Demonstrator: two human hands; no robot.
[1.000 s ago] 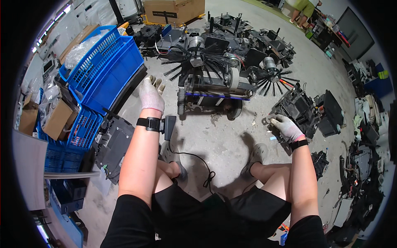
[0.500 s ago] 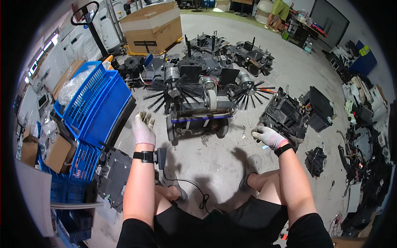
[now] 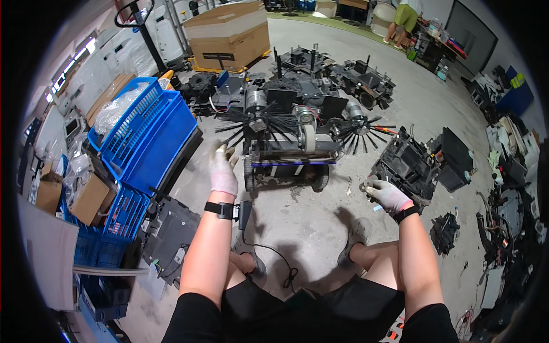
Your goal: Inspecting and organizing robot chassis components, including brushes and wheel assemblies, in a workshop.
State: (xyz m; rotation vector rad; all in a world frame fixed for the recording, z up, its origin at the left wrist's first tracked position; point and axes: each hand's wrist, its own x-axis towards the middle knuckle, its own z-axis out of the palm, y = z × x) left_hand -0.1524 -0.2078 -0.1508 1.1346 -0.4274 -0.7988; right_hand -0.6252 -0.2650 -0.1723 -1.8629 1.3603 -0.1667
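My left hand (image 3: pixel 222 171), in a pale work glove, reaches up beside the left round brush (image 3: pixel 260 121) of an upturned wheeled machine. Its fingers are partly spread, with fingertips close to the black bristles; whether they touch, I cannot tell. The machine's chassis (image 3: pixel 289 167) has dark wheels, a purple strip and a pale caster wheel (image 3: pixel 309 138) in the middle. Its right brush (image 3: pixel 358 128) has fewer bristles. My right hand (image 3: pixel 389 196), also gloved, is closed with fingers curled, left of a black stripped machine part (image 3: pixel 405 160); anything inside it is hidden.
Blue crates (image 3: pixel 157 146) with plastic wrap stand left, above a dark flat panel (image 3: pixel 170 240). A cable (image 3: pixel 274 250) hangs near my left foot. Behind the machine are more dismantled units (image 3: pixel 363 86) and a large carton (image 3: pixel 229 43). Parts heap along the right wall; a person stands far back.
The whole view has shifted, so the scene sits further right. My left hand has risen nearer the left brush's bristles. The right hand stays curled by the black part.
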